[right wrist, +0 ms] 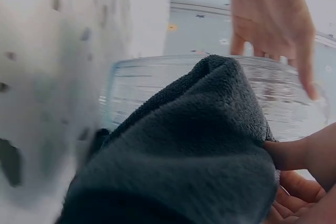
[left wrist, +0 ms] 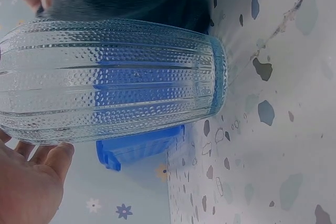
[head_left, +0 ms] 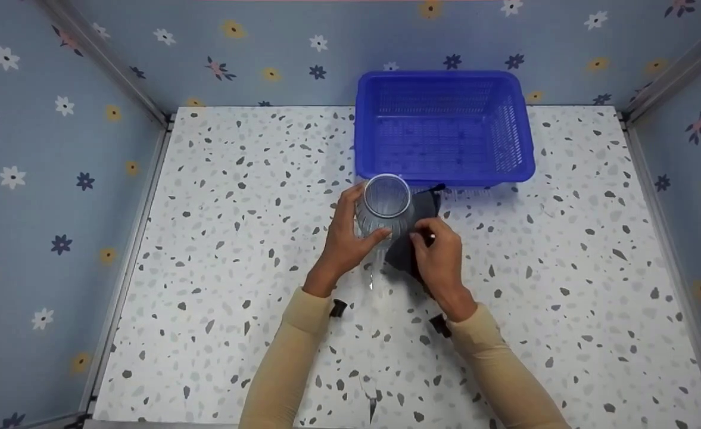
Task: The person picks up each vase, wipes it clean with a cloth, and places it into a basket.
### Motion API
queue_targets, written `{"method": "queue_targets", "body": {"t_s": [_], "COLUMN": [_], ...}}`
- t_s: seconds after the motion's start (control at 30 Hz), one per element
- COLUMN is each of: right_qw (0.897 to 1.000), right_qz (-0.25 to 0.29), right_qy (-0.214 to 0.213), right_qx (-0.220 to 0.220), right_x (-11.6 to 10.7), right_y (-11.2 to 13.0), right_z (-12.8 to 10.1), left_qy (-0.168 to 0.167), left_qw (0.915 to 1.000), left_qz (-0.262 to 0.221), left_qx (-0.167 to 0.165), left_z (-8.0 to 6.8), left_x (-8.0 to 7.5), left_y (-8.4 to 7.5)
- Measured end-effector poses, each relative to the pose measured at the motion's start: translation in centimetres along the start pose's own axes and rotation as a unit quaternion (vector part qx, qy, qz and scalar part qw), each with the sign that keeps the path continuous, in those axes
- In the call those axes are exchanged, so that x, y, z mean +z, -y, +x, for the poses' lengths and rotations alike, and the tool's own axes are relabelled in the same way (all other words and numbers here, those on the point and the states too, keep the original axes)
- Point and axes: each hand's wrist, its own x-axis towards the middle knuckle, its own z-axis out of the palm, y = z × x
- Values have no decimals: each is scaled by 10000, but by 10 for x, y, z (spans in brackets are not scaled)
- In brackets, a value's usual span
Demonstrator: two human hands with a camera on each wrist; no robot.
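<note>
Left hand (head_left: 344,238) grips glass vase (head_left: 384,205); right hand (head_left: 439,256) pinches cloth (head_left: 413,229); basket (head_left: 445,173) behind.

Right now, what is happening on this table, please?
A person holds a ribbed clear glass vase upright on the speckled table with the left hand. The right hand presses a dark grey cloth against the side of the vase, with its fingers pinching the fabric. A blue plastic basket stands just behind them, with nothing visible inside.
</note>
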Motion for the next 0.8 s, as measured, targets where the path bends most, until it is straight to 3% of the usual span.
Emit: {"method": "queue_targets", "body": {"t_s": [0.5, 0.8], "right_qw": [9964, 9983], "right_qz": [-242, 107], "right_qy": [584, 320], "right_qx": [573, 480], "right_x": [24, 15], "right_y": [-30, -22], "right_z": [-5, -5], "left_qy": [8, 2], "left_qw": [9999, 9999], "left_qz": [149, 140], "left_qx": [-16, 23], "left_z": [-1, -1], "left_x": [-2, -1], "left_y": [2, 2]}}
